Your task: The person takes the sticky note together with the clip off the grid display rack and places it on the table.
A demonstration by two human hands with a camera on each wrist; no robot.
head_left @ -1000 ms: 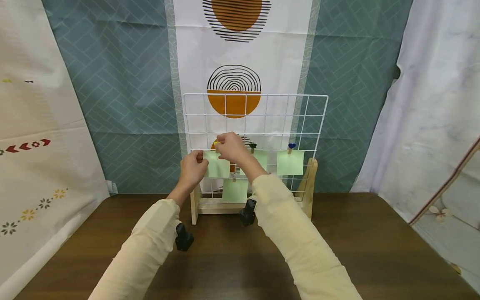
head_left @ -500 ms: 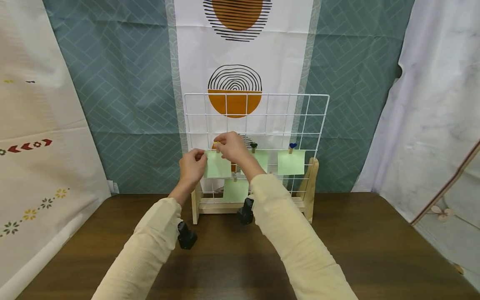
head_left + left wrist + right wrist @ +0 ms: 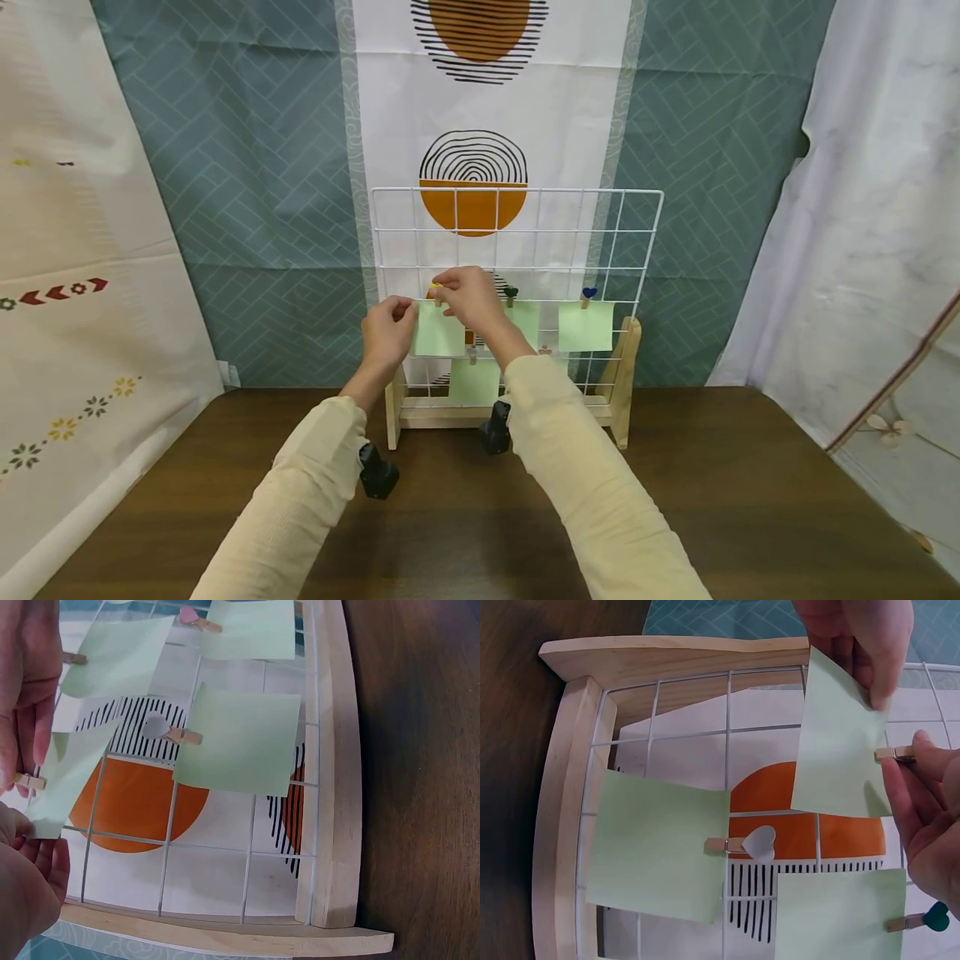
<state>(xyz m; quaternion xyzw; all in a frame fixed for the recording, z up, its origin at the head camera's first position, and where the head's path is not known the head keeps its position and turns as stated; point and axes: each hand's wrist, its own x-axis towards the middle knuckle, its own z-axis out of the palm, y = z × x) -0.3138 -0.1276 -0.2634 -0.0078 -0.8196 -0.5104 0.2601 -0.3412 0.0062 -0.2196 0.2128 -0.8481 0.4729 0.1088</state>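
A pale green square paper note [image 3: 438, 332] lies against the upright white wire grid [image 3: 517, 230]. My left hand [image 3: 386, 337] pinches the note's left edge near its upper corner between thumb and fingers. At the note's top edge, my right hand [image 3: 476, 302] pinches a small wooden clothespin [image 3: 889, 754]; a bit of its yellow end shows by the fingertips in the head view. The clothespin's jaws reach the edge of the paper. Whether they also grip the wire cannot be made out. My right fingers hide most of the clothespin.
More green notes hang by heart-topped clothespins: one with a blue heart [image 3: 589, 292], one with dark green [image 3: 936, 916], one with white [image 3: 760, 844], one with pink [image 3: 188, 614]. A wooden stand [image 3: 621, 383] holds the grid on the brown table [image 3: 480, 517].
My left fingers have shifted slightly up along the note's left edge. My right hand stays at the clothespin. The whole head view has drifted a little.
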